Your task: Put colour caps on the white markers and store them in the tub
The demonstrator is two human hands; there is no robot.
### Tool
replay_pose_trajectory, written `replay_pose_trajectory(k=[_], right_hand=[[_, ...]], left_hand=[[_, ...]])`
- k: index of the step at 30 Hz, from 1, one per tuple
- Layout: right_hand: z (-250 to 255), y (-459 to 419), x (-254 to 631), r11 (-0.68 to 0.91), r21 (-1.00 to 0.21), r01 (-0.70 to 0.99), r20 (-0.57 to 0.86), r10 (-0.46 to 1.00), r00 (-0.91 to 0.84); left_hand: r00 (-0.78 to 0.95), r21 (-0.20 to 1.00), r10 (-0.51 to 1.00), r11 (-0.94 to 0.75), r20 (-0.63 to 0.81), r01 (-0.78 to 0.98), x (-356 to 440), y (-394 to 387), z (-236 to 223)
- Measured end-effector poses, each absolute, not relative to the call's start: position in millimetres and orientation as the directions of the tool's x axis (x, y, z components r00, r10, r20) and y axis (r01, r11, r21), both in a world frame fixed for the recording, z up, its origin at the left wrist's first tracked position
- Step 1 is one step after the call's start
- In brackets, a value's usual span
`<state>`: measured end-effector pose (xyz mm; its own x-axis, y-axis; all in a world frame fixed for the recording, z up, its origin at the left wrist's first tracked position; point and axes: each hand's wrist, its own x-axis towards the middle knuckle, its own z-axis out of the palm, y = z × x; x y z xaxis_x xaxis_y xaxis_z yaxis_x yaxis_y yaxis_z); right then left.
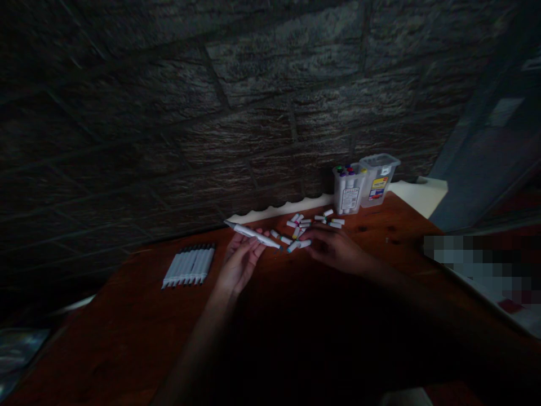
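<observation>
My left hand [240,259] holds a white marker [253,234] by its middle, the marker lying slanted with its tip pointing left. My right hand [333,248] rests over a scatter of several small marker caps [302,225] on the reddish wooden table [296,316], its fingers closed on one cap [301,244]. A neat row of several white markers [189,265] lies side by side to the left of my left hand.
Two clear plastic tubs stand at the table's back: one [349,189] holds upright markers with coloured ends, the other [378,180] looks empty. A dark brick wall [211,113] rises behind. A white scalloped strip [279,211] runs along the back edge.
</observation>
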<state>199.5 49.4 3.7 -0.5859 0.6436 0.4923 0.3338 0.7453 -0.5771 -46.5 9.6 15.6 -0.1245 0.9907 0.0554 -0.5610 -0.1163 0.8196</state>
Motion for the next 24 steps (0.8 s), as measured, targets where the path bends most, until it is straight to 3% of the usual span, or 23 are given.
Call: replay_pose_trajectory(k=[8,24], right_hand=[[-1.1,48.1,195.7,0.641,-0.672,0.371,0.427,0.745,-0.513],[-9.0,47.6,193.0,0.677,-0.656,0.334,0.441,0.703,-0.558]], left_hand=[[-0.123,0.829,0.990,-0.124,0.067,-0.546,-44.1,9.6,15.0],[-0.109,0.848,0.993,-0.100,0.050,-0.520,-42.8,8.7,9.1]])
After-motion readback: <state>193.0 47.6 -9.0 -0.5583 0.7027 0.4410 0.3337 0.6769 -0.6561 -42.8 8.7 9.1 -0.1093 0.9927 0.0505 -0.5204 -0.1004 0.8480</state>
